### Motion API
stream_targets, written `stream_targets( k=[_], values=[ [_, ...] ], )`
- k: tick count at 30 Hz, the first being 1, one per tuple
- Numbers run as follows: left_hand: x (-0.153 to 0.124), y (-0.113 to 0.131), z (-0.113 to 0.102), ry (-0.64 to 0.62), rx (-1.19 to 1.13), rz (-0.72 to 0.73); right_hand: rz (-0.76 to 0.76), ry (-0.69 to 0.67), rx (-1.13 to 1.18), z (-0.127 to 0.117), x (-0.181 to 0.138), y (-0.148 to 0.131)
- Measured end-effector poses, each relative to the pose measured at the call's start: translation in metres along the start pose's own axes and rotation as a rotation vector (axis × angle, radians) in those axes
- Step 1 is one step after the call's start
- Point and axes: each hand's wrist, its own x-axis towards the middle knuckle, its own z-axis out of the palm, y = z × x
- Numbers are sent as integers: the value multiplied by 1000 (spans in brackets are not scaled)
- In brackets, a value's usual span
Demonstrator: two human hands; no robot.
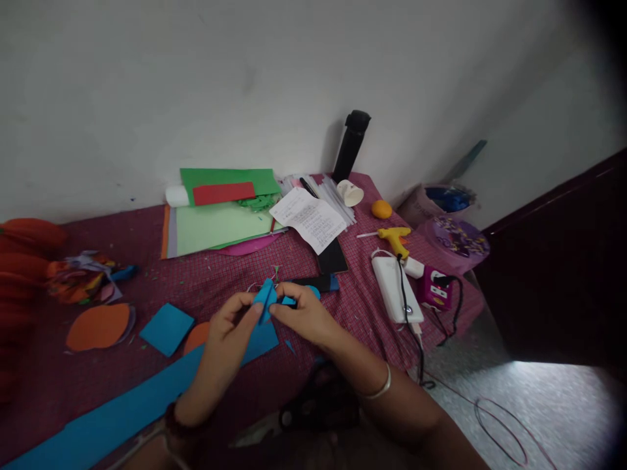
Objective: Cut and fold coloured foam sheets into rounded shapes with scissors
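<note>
A small folded piece of blue paper (265, 295) is pinched between both hands above the front of the table. My left hand (234, 326) grips its left side between thumb and fingers. On the right, my right hand (301, 312) has thumb and fingertips closed on its other edge. Beneath my left wrist runs a long blue paper strip (122, 405). A blue paper square (167, 329) lies left of the hands, beside an orange paper cutout (99, 326). Dark-handled scissors (318, 405) show dimly near my lap.
Coloured sheets (215, 228), a handwritten note (311, 219) and a black bottle (351, 145) stand or lie toward the wall. To the right are a yellow glue gun (393, 239), a white power bank (396, 290) and a purple extension box (435, 288) with cords.
</note>
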Motion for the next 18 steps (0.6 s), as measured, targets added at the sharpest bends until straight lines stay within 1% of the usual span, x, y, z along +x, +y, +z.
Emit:
stream_targets(
  k=[4,8,9,11,13,16,18],
  values=[
    [3,6,-6,117,-158,-71,48,67,30,-1,0,2],
    [8,17,-11,130,-289,-108,108,98,59,-1,0,4],
    [9,20,-12,115,-328,-104,113,106,62,-1,0,4],
    [12,24,-14,45,-417,-111,125,122,67,-1,0,4],
    [15,27,-17,-26,-487,-149,139,121,74,-2,0,3],
    [15,26,-19,-78,-441,-240,119,75,69,-3,1,3],
    [14,22,-18,-157,-349,-286,88,43,62,-3,2,4]
  ],
)
